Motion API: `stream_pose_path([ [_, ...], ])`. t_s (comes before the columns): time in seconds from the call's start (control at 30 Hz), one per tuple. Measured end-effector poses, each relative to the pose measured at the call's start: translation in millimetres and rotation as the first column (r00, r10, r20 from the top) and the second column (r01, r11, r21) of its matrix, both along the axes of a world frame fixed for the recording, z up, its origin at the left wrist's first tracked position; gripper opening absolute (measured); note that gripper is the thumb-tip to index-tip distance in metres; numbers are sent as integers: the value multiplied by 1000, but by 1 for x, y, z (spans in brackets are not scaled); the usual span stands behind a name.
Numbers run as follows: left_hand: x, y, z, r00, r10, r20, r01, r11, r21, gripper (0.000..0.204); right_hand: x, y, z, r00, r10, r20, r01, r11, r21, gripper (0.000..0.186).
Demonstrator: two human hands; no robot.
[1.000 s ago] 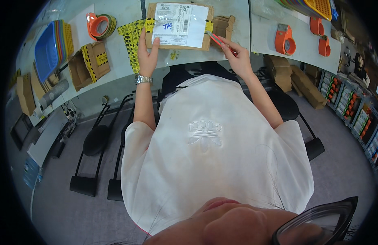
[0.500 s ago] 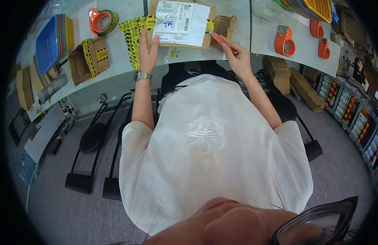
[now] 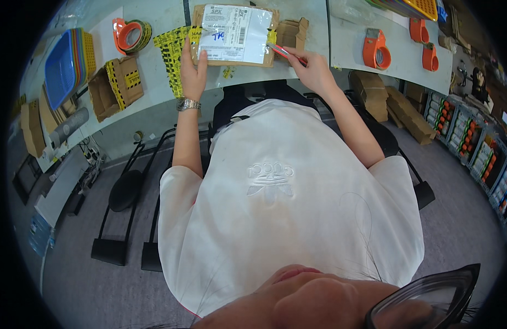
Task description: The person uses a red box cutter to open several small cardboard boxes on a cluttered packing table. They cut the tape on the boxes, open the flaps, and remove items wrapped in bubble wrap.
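A flat cardboard parcel (image 3: 272, 22) with a white shipping label (image 3: 231, 33) on top lies on the table in front of me. Strips of yellow-black tape cross its left and right ends. My left hand (image 3: 193, 77) grips the parcel's left end, fingers along the side and thumb at the near corner. In my right hand (image 3: 315, 72) is a red utility knife (image 3: 281, 51). Its tip meets the parcel near the right edge, just below the yellow tape there. Whether the blade has gone into the tape cannot be made out.
Yellow-black tape strips (image 3: 170, 60) hang over the table edge. An open carton (image 3: 102, 90), an orange tape dispenser (image 3: 127, 37) and stacked baskets (image 3: 61, 68) stand left. Behind the knife is a brown cardboard piece (image 3: 292, 34). More dispensers (image 3: 377, 50) lie right; black stools (image 3: 125, 189) stand below.
The knife now lies at a flatter angle, its tip slightly lower beside the tape at the parcel's right end. My left hand keeps its hold. The whole view has shifted a little.
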State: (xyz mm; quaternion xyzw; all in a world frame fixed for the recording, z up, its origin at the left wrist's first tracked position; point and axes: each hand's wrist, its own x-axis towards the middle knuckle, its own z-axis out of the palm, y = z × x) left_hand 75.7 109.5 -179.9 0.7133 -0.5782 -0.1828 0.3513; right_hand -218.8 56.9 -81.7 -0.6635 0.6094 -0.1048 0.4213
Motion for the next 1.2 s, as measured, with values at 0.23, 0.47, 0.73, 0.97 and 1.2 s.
stream_pose_path([
  [0.23,-29,-42,40,787,-437,435,490,872,-11,104,7,-14,8,975,97,-198,-107,993,-39,27],
  [0.47,-41,-75,26,618,-622,482,617,763,193,105,-5,-64,-26,963,264,-51,-258,961,102,29],
  [0.73,-42,-74,22,662,-564,494,604,791,93,109,-31,-64,-29,886,-327,328,-72,602,795,43],
  [0.97,-42,-66,34,758,-519,394,574,819,-25,119,-37,-32,-46,619,-639,457,-153,472,868,41],
  [1.2,-6,-49,26,993,-26,111,44,986,-160,77,-63,-43,-42,816,-390,428,256,906,338,34],
])
